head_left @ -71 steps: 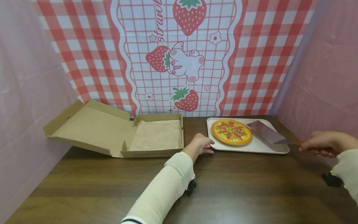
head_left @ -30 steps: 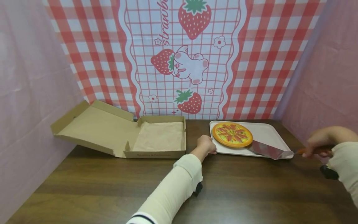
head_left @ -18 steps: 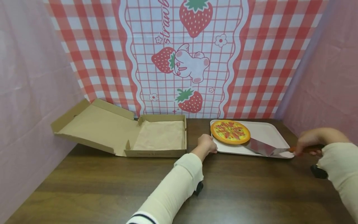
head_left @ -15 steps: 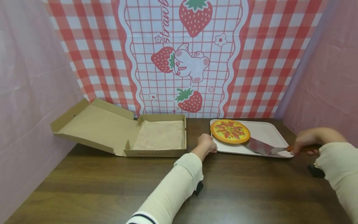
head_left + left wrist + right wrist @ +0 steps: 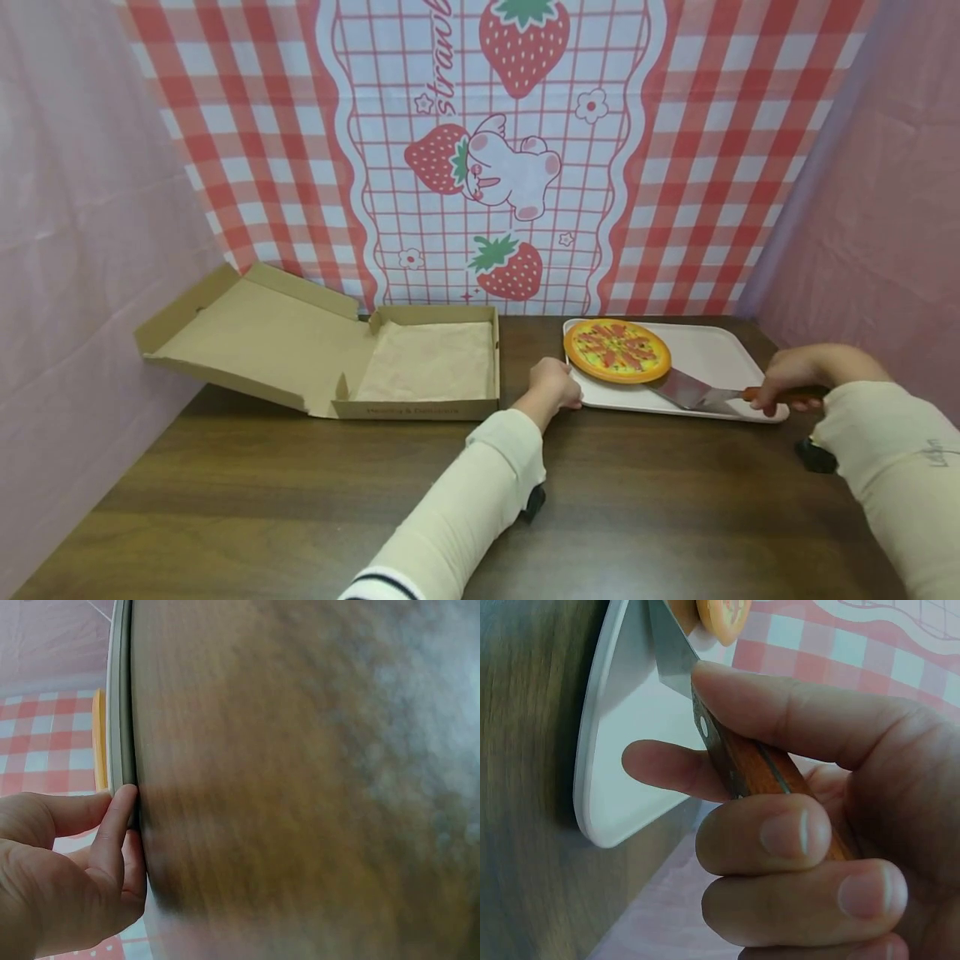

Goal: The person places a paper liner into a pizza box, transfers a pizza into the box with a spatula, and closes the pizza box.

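A round pizza (image 5: 618,351) with a thick orange crust lies on the left part of a white tray (image 5: 701,350). My left hand (image 5: 553,385) pinches the tray's front-left rim between thumb and fingers, as the left wrist view shows at the tray edge (image 5: 120,697). My right hand (image 5: 795,379) grips the wooden handle of a metal spatula (image 5: 681,388). The spatula's blade slants down to the left, its front end hidden beneath the pizza's lower right edge. In the right wrist view, fingers curl round the handle (image 5: 757,765), with the index finger stretched along below it.
Left of the tray stands an opened cardboard pizza box (image 5: 420,410), its base lined with brown paper (image 5: 426,362) and its lid (image 5: 262,337) laid back to the left. A checked strawberry cloth (image 5: 487,150) hangs behind the wooden table (image 5: 637,508).
From above the tray, the spatula has come down and pushed left until its blade slid under the pizza's edge. The pizza shifted slightly left. My left hand closed on the tray's rim.
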Available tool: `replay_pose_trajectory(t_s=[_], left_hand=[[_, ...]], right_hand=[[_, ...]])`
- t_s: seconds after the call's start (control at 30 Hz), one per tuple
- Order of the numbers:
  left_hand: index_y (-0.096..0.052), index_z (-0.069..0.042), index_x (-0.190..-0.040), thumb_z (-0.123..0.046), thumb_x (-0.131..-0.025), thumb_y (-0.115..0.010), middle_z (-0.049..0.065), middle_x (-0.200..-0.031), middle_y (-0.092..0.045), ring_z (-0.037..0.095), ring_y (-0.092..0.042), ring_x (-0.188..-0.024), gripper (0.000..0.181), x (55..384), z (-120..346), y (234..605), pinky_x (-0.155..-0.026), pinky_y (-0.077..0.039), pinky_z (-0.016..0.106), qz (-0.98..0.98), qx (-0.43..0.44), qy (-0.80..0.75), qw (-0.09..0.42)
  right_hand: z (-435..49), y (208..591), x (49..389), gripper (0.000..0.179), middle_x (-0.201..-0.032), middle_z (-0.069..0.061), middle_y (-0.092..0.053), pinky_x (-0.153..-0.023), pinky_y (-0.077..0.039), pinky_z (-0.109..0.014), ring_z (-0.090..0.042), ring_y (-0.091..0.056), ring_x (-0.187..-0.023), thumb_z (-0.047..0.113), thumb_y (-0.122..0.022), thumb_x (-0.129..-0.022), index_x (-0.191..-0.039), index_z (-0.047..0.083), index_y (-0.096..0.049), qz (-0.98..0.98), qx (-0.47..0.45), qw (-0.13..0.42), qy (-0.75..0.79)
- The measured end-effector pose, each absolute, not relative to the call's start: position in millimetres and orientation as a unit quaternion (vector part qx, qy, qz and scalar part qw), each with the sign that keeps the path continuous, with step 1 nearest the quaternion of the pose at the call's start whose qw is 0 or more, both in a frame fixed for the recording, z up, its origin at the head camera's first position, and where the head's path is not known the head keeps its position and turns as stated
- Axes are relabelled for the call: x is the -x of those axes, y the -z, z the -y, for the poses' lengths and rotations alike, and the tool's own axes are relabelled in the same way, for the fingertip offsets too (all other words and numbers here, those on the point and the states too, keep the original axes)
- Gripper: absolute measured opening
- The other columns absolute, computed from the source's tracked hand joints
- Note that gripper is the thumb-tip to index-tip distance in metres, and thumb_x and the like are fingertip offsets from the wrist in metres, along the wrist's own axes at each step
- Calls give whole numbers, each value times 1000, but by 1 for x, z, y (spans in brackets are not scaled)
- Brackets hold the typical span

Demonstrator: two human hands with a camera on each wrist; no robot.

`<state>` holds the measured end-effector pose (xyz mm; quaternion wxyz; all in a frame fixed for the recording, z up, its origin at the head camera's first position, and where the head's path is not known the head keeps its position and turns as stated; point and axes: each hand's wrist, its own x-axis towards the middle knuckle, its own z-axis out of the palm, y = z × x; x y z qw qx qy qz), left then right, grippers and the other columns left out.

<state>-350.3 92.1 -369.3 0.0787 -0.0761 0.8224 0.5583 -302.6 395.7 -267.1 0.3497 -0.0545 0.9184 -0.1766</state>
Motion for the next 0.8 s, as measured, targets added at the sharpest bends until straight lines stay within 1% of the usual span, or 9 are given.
replay_pose_trajectory(t_s=[0.1,0.23,0.47,0.6,0.8], left_hand=[[-68,0,-118,22,-69,-69,27,-125,-55,18,-65,-49,54,351,-92,370,-51,-57,28,-821,76,-560,81],[-68,0,-118,21,-69,-70,27,-127,-54,20,-67,-53,54,350,-92,370,-50,-57,27,-823,77,-557,79],[-68,0,-118,21,-68,-71,28,-127,-53,22,-69,-57,54,348,-92,368,-48,-56,26,-825,77,-554,76],[-68,0,-119,21,-69,-70,27,-127,-53,22,-69,-58,55,348,-91,367,-46,-55,24,-825,76,-555,78],[-67,1,-119,22,-69,-69,27,-126,-54,23,-70,-59,55,347,-91,366,-48,-56,25,-819,77,-563,82]], right_hand=[[-392,269,305,24,-53,6,-46,-46,-34,-14,-3,-39,-46,23,-59,-92,-87,3,-70,-918,49,346,185],[-389,272,309,25,-54,5,-48,-46,-35,-13,-3,-41,-45,23,-59,-93,-90,1,-70,-916,44,348,196],[-385,279,313,24,-53,5,-47,-45,-37,-14,-3,-40,-44,24,-60,-92,-88,1,-69,-919,35,331,212],[-381,281,313,24,-53,4,-47,-45,-37,-16,-4,-40,-44,23,-61,-92,-89,0,-68,-920,25,321,224],[-377,285,316,24,-53,5,-46,-45,-36,-16,-4,-39,-45,24,-60,-93,-88,1,-67,-917,17,324,230]])
